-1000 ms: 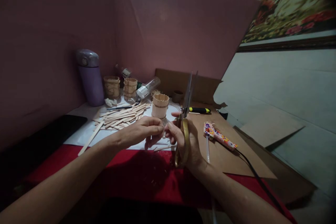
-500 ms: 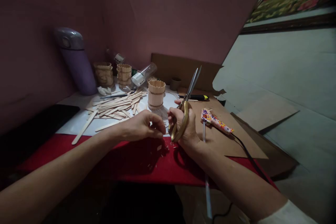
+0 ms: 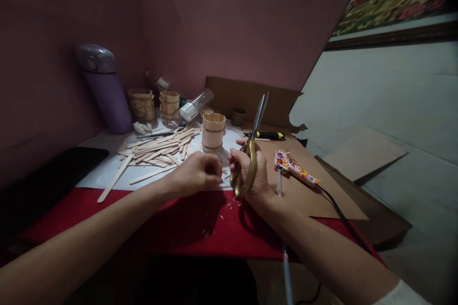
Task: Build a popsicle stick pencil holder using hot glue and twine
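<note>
My right hand (image 3: 252, 171) is wrapped round the gold handles of the scissors (image 3: 247, 167), whose blades point up. Left of it, my left hand (image 3: 200, 171) is curled in a pinch over the table's front edge; anything between its fingertips is too small to name. Just beyond my hands stands a wooden stick cup (image 3: 213, 134). A pile of flat wooden sticks (image 3: 159, 147) lies to the left of the cup. Small wood scraps (image 3: 229, 205) are scattered on the red cloth (image 3: 171, 219) below my hands.
A floral glue gun (image 3: 296, 169) and a black-yellow cutter (image 3: 271, 135) lie on cardboard (image 3: 322, 200) at right. At the back left are a purple bottle (image 3: 107, 95), two more stick cups (image 3: 142, 105) and a clear plastic bottle (image 3: 196, 105).
My left fingers have curled in more tightly. The scissors have tipped slightly left in my right hand. A small pale piece on the red cloth below my left hand no longer shows.
</note>
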`<state>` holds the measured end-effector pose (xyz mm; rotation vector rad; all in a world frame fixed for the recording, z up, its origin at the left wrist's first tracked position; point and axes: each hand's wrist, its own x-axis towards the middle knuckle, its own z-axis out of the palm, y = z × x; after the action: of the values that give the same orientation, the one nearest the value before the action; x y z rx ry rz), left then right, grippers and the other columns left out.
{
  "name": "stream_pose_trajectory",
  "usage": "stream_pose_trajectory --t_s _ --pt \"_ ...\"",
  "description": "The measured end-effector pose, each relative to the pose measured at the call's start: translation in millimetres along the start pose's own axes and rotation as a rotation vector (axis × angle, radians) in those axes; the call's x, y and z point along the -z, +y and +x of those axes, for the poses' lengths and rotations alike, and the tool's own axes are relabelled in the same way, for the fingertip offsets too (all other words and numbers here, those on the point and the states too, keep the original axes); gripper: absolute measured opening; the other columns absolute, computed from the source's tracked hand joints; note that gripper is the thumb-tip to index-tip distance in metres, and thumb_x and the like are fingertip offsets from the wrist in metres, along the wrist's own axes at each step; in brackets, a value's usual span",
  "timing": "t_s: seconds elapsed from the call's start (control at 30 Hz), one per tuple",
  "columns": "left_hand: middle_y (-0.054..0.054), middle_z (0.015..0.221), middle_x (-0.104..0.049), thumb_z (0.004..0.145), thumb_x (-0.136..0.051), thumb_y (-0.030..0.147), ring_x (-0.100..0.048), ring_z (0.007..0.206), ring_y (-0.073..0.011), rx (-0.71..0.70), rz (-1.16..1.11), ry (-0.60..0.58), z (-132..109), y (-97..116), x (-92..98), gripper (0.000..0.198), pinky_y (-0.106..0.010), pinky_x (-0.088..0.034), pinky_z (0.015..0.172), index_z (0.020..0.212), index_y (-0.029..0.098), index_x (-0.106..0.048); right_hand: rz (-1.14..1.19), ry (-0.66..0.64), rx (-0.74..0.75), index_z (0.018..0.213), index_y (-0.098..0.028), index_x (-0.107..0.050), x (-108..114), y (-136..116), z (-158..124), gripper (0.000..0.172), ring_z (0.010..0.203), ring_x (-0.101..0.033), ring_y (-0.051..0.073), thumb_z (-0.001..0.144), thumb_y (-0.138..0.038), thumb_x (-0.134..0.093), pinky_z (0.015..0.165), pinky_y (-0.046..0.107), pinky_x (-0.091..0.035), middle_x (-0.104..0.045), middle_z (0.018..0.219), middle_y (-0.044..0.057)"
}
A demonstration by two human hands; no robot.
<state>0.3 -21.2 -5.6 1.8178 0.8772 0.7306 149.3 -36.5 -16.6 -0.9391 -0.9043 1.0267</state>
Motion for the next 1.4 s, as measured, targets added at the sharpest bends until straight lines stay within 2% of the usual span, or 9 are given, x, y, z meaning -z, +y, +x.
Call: stream_pose_trajectory --t_s 0.07,0.13,0.27,0.47,0.63,0.73,0.8,0.93,1.4 --pt "0.003 0.055 -0.056 0.063 -0.074 0.017 -0.046 0.048 -0.0085 0.011 -0.270 0.206 5 -2 7.6 0.013 -0.023 -0.034 0.048 0.065 0.015 -0.061 -0.008 -0.045 -0.020 0.101 -0.022 -0.049 -1 -1 -1 0.040 0.040 -0.048 0.008 0.068 -0.032 -0.070 0.038 0.017 -0.036 -0.059 0.055 -0.009" --pt "0.002 0.054 -0.059 0.059 -0.077 0.017 -0.049 0.045 -0.0088 0.024 -0.461 0.339 7 -1 13.8 0.017 -0.023 -0.035 0.045 0.069 0.013 -0.064 -0.024 -0.105 -0.025 0.100 -0.021 -0.050 -3 -3 -4 0.039 0.042 -0.051 0.008 0.069 -0.031 -0.070 0.039 0.018 -0.037 -0.061 0.056 -0.007" --pt "-0.002 0.057 -0.065 0.055 -0.081 0.014 -0.060 0.049 -0.0132 0.017 -0.608 0.423 5 5 15.6 0.021 -0.023 -0.043 0.047 0.070 0.011 -0.066 -0.080 -0.182 0.013 0.100 -0.022 -0.051 -6 -3 -10 0.036 0.050 -0.058 0.010 0.069 -0.024 -0.069 0.041 0.017 -0.037 -0.065 0.062 -0.006" --pt "-0.004 0.055 -0.068 0.056 -0.081 0.017 -0.061 0.048 -0.0139 -0.036 -0.560 0.420 2 11 7.9 0.021 -0.025 -0.047 0.048 0.071 0.010 -0.067 -0.053 -0.231 0.042 0.100 -0.023 -0.050 -6 4 -7 0.043 0.049 -0.059 0.011 0.067 -0.030 -0.076 0.039 0.017 -0.035 -0.066 0.061 -0.006" --pt "-0.003 0.055 -0.068 0.057 -0.079 0.016 -0.059 0.046 -0.0128 -0.077 -0.524 0.376 1 11 5.7 0.018 -0.026 -0.048 0.049 0.069 0.010 -0.066 -0.055 -0.221 0.078 0.099 -0.023 -0.051 -6 4 -9 0.040 0.048 -0.058 0.010 0.068 -0.025 -0.076 0.043 0.018 -0.038 -0.062 0.058 -0.009" --pt "-0.003 0.059 -0.069 0.061 -0.079 0.021 -0.060 0.049 -0.0133 -0.084 -0.525 0.382 1 9 5.7 0.022 -0.026 -0.049 0.050 0.077 0.011 -0.067 -0.066 -0.214 0.106 0.098 -0.023 -0.052 -5 2 -11 0.038 0.049 -0.059 0.010 0.068 -0.024 -0.075 0.045 0.020 -0.040 -0.062 0.061 -0.009" --pt "-0.003 0.063 -0.069 0.065 -0.079 0.026 -0.059 0.049 -0.0118 -0.074 -0.517 0.388 1 8 6.1 0.025 -0.024 -0.047 0.049 0.081 0.011 -0.066 -0.071 -0.190 0.101 0.099 -0.023 -0.052 -4 2 -11 0.040 0.050 -0.059 0.010 0.067 -0.026 -0.077 0.045 0.020 -0.041 -0.063 0.064 -0.008" --pt "-0.002 0.062 -0.064 0.071 -0.077 0.036 -0.052 0.047 -0.0083 -0.035 -0.437 0.281 2 5 6.7 0.028 -0.021 -0.041 0.044 0.074 0.011 -0.065 -0.077 -0.187 0.093 0.099 -0.023 -0.051 -3 2 -9 0.042 0.050 -0.058 0.010 0.068 -0.029 -0.078 0.045 0.019 -0.041 -0.062 0.063 -0.008" --pt "0.000 0.053 -0.059 0.068 -0.075 0.032 -0.048 0.041 -0.0074 0.045 -0.392 0.216 2 9 8.4 0.024 -0.020 -0.038 0.040 0.063 0.012 -0.063 -0.065 -0.166 0.138 0.099 -0.023 -0.053 -1 0 -7 0.039 0.051 -0.057 0.010 0.067 -0.023 -0.076 0.046 0.020 -0.040 -0.060 0.062 -0.009"
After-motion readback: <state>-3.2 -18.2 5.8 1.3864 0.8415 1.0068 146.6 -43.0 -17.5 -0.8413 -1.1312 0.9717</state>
